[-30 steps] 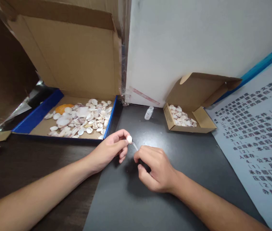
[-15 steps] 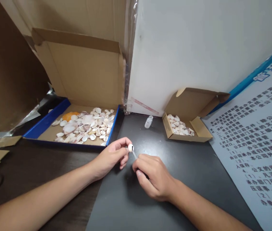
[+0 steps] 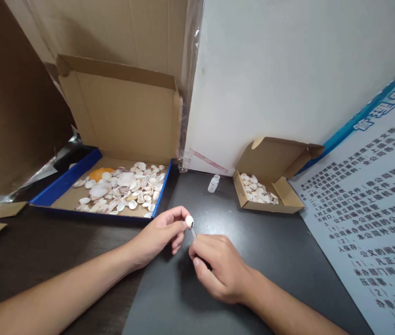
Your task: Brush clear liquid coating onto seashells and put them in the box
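I'm pinching a shell (image 3: 189,220) in my left fingers (image 3: 179,215), my right fingers (image 3: 199,243) gripping a thin tool (image 3: 192,231); pushing crookedly could flick the shell loose.

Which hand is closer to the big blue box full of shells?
Left. The left hand, pinching a small shell, is just in front of the blue box; the right hand, holding a thin stick, sits farther right.
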`<move>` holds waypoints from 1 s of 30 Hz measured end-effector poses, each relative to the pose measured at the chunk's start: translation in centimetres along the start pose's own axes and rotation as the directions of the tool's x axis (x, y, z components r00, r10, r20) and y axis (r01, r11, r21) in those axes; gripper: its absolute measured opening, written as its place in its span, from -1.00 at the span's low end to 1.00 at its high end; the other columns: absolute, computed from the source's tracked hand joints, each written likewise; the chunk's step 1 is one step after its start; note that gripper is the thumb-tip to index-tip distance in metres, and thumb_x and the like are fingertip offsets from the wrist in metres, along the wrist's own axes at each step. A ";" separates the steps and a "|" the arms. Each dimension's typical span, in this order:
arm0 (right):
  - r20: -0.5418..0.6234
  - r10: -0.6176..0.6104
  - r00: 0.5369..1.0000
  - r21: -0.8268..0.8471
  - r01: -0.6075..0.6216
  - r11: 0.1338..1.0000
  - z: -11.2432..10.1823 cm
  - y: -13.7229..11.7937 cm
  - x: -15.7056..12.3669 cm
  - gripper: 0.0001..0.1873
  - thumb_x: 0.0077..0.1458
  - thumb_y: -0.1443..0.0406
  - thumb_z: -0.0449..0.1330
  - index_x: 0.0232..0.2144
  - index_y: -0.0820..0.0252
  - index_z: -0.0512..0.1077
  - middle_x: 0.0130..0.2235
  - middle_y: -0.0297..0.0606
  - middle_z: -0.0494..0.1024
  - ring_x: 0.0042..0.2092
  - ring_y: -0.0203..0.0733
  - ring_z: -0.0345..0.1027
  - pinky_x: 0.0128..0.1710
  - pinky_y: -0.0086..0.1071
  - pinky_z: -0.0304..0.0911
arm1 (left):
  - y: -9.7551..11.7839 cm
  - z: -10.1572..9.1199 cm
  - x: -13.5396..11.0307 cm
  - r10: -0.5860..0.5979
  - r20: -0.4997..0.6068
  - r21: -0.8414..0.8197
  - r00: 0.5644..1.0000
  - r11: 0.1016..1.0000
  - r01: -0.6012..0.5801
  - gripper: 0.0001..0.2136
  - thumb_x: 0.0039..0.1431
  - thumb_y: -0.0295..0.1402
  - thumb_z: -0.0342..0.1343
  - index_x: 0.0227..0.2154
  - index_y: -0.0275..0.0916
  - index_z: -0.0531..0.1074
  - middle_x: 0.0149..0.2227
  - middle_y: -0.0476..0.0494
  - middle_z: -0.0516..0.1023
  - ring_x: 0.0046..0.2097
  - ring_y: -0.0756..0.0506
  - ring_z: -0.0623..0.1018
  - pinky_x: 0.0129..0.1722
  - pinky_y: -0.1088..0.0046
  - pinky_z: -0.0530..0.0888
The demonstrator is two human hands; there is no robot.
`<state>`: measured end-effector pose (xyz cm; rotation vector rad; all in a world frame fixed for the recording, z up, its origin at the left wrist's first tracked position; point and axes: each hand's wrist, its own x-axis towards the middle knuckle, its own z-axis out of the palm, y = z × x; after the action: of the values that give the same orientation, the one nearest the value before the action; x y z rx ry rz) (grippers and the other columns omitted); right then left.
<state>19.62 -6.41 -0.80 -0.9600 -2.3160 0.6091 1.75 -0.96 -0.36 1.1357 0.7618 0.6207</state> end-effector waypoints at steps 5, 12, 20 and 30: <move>0.009 0.016 1.000 -0.015 -0.016 1.000 0.3 0.0 0.0 -0.94 0.04 0.33 -0.01 -0.46 0.13 0.14 -0.50 -0.40 0.24 -0.48 -0.30 0.02 -0.44 -0.40 -0.07 | 0.1 0.1 -0.1 -0.025 0.021 0.064 0.999 0.998 0.024 -0.86 0.13 -0.27 0.05 -0.36 -0.23 0.26 -0.71 0.17 0.21 -0.65 0.10 0.21 -0.61 0.62 0.19; 0.005 0.142 0.990 -0.021 -0.142 0.990 0.3 0.2 -0.2 -0.87 0.10 0.30 0.00 -0.49 0.14 0.16 -0.55 -0.43 0.22 -0.51 -0.33 0.03 -0.45 -0.41 -0.08 | 0.2 0.1 -0.1 -0.023 0.028 0.058 0.999 0.998 0.022 -0.86 0.12 -0.27 0.05 -0.36 -0.23 0.28 -0.70 0.16 0.21 -0.65 0.10 0.20 -0.60 0.61 0.19; -0.218 0.315 0.924 0.256 -0.257 0.932 -0.4 1.1 -0.1 -0.89 0.17 0.25 -0.03 -0.38 0.15 0.20 -0.51 -0.43 0.20 -0.48 -0.31 0.07 -0.45 -0.43 0.00 | 0.4 0.3 -0.1 -0.021 -0.025 -0.050 0.999 0.999 0.020 -0.91 0.09 -0.34 0.02 -0.39 -0.21 0.24 -0.71 0.16 0.21 -0.65 0.09 0.16 -0.59 0.59 0.19; -0.212 0.473 0.855 0.591 -0.273 0.759 -0.2 2.3 -0.1 -0.87 0.20 0.23 -0.03 -0.38 0.14 0.18 -0.56 -0.52 0.04 -0.55 -0.36 -0.12 -0.54 -0.47 -0.10 | 0.1 0.2 -0.2 -0.007 -0.025 -0.038 1.000 0.999 0.006 -0.89 0.11 -0.32 0.04 -0.40 -0.21 0.23 -0.70 0.14 0.21 -0.63 0.08 0.17 -0.58 0.59 0.20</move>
<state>20.91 -4.97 -1.98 -1.1459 -1.4968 1.0937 1.82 -1.17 -0.14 1.0924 0.7716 0.6423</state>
